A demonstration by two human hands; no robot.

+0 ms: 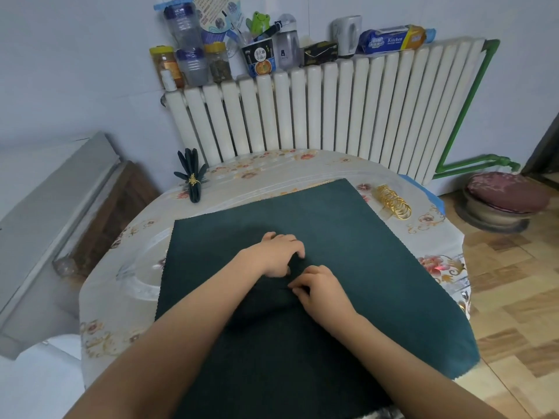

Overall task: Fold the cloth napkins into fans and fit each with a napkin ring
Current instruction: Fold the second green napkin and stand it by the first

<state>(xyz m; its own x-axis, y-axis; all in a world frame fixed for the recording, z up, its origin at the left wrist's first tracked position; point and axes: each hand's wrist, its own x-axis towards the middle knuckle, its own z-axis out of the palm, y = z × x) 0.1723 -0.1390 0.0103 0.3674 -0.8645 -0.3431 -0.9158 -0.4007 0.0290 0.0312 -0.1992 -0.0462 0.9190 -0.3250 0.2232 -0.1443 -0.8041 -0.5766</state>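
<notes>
The right hand [322, 287] curls its fingers and pinches a small ridge of the dark green napkin [378, 267] at its middle. Just beside it, the left hand [279, 254] bends its fingers onto the same fold, seemingly gathering it, though the grip is partly hidden. The napkin lies spread across the floral-clothed table [127, 313]. Gold napkin rings [393, 202] lie near its far right corner; a finished fan [192, 176] stands far left.

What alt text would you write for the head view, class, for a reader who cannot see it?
Two hands, left and right, pinch pleats into a green napkin spread on a table. A finished fan with a ring stands at the far left; spare gold rings lie at the far right.
</notes>
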